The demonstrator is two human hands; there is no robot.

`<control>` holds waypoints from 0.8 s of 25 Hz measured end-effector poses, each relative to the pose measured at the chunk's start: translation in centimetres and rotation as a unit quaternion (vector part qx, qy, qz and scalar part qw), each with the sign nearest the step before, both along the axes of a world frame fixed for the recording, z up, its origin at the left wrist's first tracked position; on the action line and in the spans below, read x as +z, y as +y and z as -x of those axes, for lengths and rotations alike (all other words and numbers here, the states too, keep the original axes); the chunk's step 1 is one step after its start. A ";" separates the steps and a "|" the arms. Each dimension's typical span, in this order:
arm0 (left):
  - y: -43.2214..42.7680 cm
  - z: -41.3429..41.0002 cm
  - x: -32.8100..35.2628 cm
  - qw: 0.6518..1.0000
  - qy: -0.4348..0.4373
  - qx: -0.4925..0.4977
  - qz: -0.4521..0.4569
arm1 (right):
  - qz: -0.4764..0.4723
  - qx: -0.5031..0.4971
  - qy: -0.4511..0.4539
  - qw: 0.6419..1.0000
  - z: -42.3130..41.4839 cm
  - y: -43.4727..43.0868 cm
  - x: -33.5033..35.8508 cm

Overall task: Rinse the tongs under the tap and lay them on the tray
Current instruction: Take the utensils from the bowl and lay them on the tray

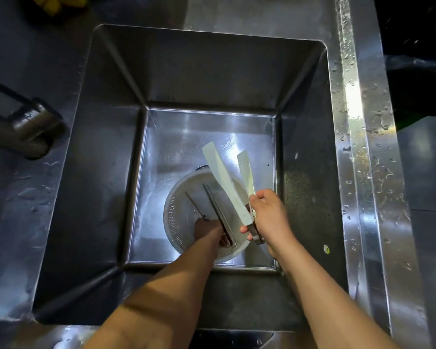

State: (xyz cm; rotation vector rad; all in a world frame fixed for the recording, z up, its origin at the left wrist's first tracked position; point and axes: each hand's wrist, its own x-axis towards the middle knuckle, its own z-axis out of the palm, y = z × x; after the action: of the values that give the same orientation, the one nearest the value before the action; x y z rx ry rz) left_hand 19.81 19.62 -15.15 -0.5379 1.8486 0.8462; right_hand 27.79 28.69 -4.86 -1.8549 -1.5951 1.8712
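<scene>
My right hand (268, 215) grips a pair of white-armed tongs (224, 180) near their metal hinge, the two arms spread apart and pointing away from me above the sink floor. Lower down, my left hand (208, 230) reaches into a round white colander (179, 212) on the sink bottom and holds a second pair of dark metal tongs (217, 212) by their hinge end. The tap (23, 129) juts in from the left edge, and no water is visibly running from it. No tray is in view.
The deep steel sink (207, 79) fills most of the view. A wet steel ledge (358, 147) runs down the right side. Something yellow (53, 2) lies on the counter at the top left.
</scene>
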 end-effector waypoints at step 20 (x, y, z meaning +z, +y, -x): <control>-6.2 6.8 12.9 0.979 -0.063 -0.099 -0.167 | 0.107 0.052 0.139 0.983 -1.6 -1.5 8.1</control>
State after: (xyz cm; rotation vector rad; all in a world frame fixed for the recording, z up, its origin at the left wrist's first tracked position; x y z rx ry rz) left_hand 12.98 13.42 -2.21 -0.1883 1.5720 0.9398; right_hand 29.36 27.16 3.20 -1.5129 -1.4746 2.3081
